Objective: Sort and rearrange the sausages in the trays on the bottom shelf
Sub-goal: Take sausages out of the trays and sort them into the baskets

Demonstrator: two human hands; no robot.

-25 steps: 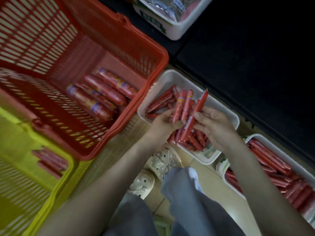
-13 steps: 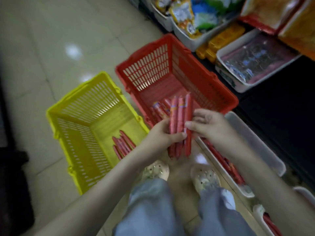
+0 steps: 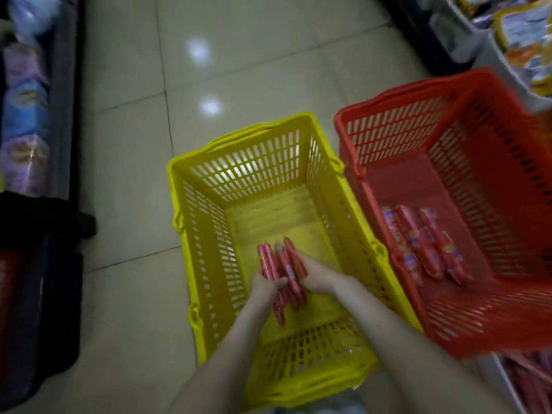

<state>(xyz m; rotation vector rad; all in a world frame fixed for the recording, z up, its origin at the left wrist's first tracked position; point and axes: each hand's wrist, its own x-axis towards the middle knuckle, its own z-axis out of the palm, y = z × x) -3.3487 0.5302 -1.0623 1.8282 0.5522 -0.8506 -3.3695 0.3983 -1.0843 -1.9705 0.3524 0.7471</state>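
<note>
Several thin sausages [image 3: 282,268] sit bundled low in the yellow basket [image 3: 209,249], long axis pointing away from the person. The left hand [image 3: 263,287] and right hand [image 3: 319,277] flank them, fingers clamped on the bundle.

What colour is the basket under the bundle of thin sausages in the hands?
Yellow. The basket has slotted yellow walls; the head view shows it best.

2 bare forearms extended, left hand [image 3: 263,287], right hand [image 3: 318,275] gripping sausages [image 3: 270,261] together
</note>
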